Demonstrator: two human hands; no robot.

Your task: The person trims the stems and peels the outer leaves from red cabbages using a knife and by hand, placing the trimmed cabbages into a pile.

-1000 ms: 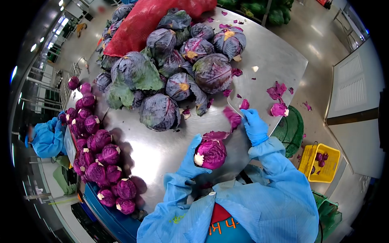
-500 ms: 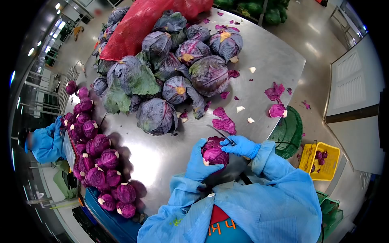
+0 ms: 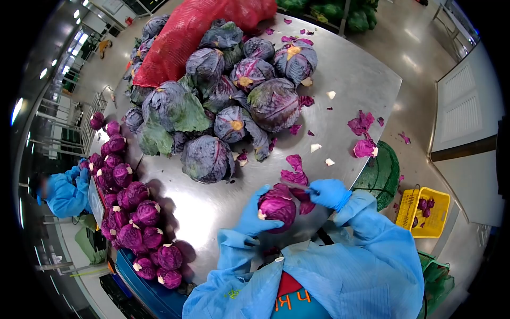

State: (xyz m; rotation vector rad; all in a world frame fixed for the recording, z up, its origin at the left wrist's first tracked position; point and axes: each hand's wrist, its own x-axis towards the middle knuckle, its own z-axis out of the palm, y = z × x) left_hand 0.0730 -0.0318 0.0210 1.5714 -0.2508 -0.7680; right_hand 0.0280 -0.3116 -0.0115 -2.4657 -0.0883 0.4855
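Observation:
In a blue glove, my left hand [image 3: 251, 217] is closed around the left side of a peeled red cabbage [image 3: 279, 206], whose pale cut stem end faces left. My right hand [image 3: 329, 193], also gloved, grips a knife [image 3: 295, 185] with its blade pointing left, just above the cabbage. Loose purple leaves [image 3: 295, 171] lie on the table beyond the blade. Another purple leaf [image 3: 306, 206] shows between the cabbage and my right hand; whether it is still attached I cannot tell.
Unpeeled cabbages [image 3: 208, 159] are heaped beside a red mesh sack [image 3: 178, 50] on the metal table [image 3: 366, 80]. Peeled cabbages [image 3: 133, 234] pile up on the left. A yellow basket [image 3: 438, 223] and green netting [image 3: 385, 175] stand right. A co-worker [image 3: 66, 196] is at far left.
The knife and my right hand have moved away from the cabbage toward the right. A leaf now shows beside the cabbage, which has turned slightly in my left hand.

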